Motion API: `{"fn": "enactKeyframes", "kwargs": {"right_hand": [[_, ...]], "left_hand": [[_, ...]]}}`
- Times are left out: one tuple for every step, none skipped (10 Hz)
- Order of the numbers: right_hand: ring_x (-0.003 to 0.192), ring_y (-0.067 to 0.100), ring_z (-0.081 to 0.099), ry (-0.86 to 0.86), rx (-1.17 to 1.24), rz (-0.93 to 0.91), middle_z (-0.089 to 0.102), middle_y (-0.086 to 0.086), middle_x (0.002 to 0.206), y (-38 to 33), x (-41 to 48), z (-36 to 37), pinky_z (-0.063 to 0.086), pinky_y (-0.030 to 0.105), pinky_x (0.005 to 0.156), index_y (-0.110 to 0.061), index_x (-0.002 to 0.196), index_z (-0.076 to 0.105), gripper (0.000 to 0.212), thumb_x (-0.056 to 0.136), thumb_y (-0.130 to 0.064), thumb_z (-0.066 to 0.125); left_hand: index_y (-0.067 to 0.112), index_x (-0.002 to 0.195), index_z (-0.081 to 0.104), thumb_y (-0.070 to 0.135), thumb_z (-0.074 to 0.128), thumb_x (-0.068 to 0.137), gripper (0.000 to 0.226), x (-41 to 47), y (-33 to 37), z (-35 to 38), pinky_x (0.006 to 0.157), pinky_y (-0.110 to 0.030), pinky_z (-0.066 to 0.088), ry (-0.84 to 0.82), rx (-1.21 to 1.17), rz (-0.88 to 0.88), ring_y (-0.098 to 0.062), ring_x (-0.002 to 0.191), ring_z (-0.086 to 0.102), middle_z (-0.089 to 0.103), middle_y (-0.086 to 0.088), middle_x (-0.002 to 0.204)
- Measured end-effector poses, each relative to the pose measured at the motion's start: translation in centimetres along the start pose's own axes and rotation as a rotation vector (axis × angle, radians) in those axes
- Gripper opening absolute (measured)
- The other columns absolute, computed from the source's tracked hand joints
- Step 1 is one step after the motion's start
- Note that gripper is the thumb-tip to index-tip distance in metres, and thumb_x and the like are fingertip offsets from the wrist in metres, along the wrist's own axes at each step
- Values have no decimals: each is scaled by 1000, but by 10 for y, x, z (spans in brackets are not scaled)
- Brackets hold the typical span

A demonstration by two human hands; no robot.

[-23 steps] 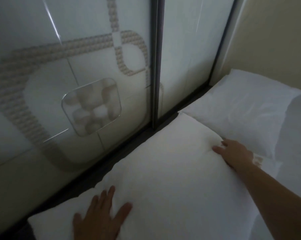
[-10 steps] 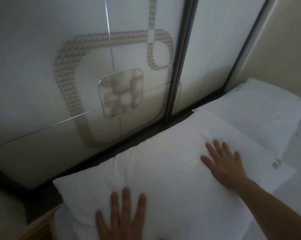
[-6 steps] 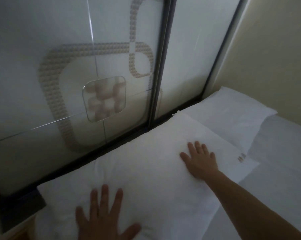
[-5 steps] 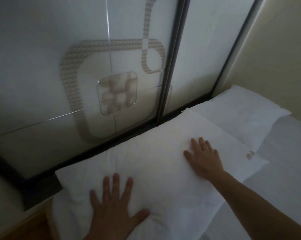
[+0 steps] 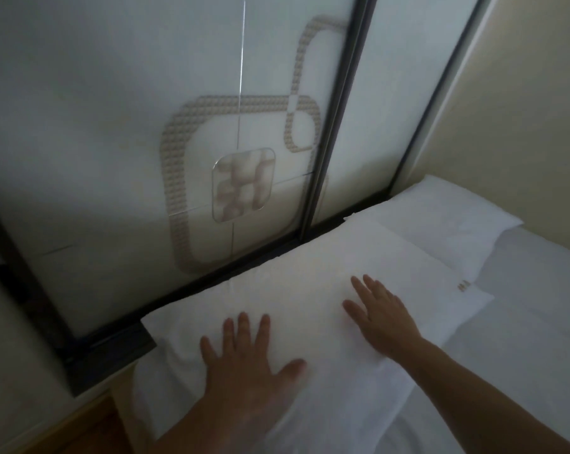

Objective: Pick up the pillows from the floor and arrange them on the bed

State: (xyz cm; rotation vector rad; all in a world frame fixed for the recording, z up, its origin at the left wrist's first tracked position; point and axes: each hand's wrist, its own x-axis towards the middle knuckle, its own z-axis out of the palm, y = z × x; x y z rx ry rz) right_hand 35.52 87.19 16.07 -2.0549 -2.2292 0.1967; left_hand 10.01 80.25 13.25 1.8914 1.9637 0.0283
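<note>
A white pillow lies flat at the head of the bed, along the dark headboard rail. My left hand rests palm down on its near left part, fingers spread. My right hand lies flat on its right half, fingers apart. Neither hand grips anything. A second white pillow lies beyond it in the far corner, partly under the first pillow's edge. The bed sheet is white.
A glossy white panel wall with a beaded pattern and dark metal strips rises right behind the pillows. A beige wall closes the right side. A strip of wooden floor shows at the lower left beside the bed.
Both hands stay flat on the near pillow. The left hand has slid further onto it and the right hand has shifted slightly toward the near side; the view has swung a little.
</note>
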Motion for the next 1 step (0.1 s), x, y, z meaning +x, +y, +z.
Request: {"fn": "enactKeyframes", "kwargs": {"right_hand": [[143,19,23,22,259,75,25,-2,156,-44,-49,-38,20,39,114,-31,149,20,65,92,-62,29]], "left_hand": [[31,152,-1,82,19,78,92,-19,-4,-62,117,-55,8,8,-38,14,-28,148,16,17,-6,162]]}}
